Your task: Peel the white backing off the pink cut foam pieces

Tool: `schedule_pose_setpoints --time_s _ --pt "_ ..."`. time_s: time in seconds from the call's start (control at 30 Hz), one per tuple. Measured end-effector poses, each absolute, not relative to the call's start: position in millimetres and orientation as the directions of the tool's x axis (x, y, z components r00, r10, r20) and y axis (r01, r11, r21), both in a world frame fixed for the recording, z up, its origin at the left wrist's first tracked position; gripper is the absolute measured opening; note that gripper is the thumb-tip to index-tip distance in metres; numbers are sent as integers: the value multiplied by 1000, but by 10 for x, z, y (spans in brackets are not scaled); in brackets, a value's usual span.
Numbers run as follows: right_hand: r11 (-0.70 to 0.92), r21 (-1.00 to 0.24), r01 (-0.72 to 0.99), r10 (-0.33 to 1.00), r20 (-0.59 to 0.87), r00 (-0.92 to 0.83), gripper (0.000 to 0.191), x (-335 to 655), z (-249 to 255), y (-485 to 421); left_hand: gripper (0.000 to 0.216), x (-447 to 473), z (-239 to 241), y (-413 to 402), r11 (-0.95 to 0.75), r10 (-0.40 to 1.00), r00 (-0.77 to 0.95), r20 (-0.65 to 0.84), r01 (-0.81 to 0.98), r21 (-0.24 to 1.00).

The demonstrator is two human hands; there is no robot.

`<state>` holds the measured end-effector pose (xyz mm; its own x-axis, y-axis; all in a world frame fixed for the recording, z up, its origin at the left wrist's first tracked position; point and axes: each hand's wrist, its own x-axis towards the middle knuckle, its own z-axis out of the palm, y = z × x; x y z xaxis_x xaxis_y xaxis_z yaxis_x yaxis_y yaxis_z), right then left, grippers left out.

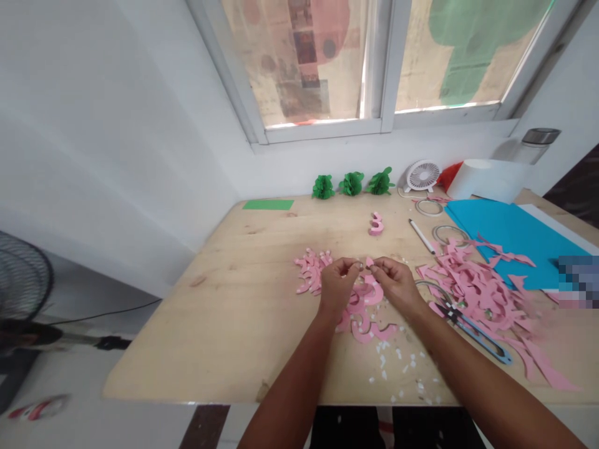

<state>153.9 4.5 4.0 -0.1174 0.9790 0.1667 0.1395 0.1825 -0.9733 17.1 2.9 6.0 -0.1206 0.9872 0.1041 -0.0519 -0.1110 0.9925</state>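
Close together above the wooden table, my two hands work with fingertips almost meeting. My left hand (337, 285) is closed in a pinch; whatever it grips is too small to make out. Between the thumb and finger of my right hand (397, 282) is a pink paper piece (369, 262), its tip sticking up. Below the hands lie curved pink paper cutouts (374, 292), some with small white squares on them. A pile of similar pink cutouts (309, 269) sits just left of my left hand. Tiny white paper bits (384, 362) are scattered nearer the table's front edge.
Pink scraps (486, 280) heap on the right, with blue-handled snips (482, 337) in front. Behind are a white pen (422, 237), rolls of tape (450, 235), blue sheets (510, 234) and a small fan (422, 175). Green paper figures (352, 183) line the wall.
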Motion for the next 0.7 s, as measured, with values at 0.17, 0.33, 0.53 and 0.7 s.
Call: schedule_pose_setpoints --time_s 0.17,0.33,0.53,0.7 --pt "172 -977 124 981 159 -107 27 1542 11 51 13 198 106 4 -52 995 -91 40 -136 989" --pt "173 -979 106 981 163 -104 23 1544 -2 65 11 216 130 -1 -33 995 -95 19 -155 987" --pt "163 -980 116 980 147 -133 20 1541 -13 67 13 221 150 -31 -77 989 -133 61 -118 990" --pt "170 -980 104 974 151 -168 19 1528 5 36 12 212 119 -6 -108 982 -161 94 -81 991"
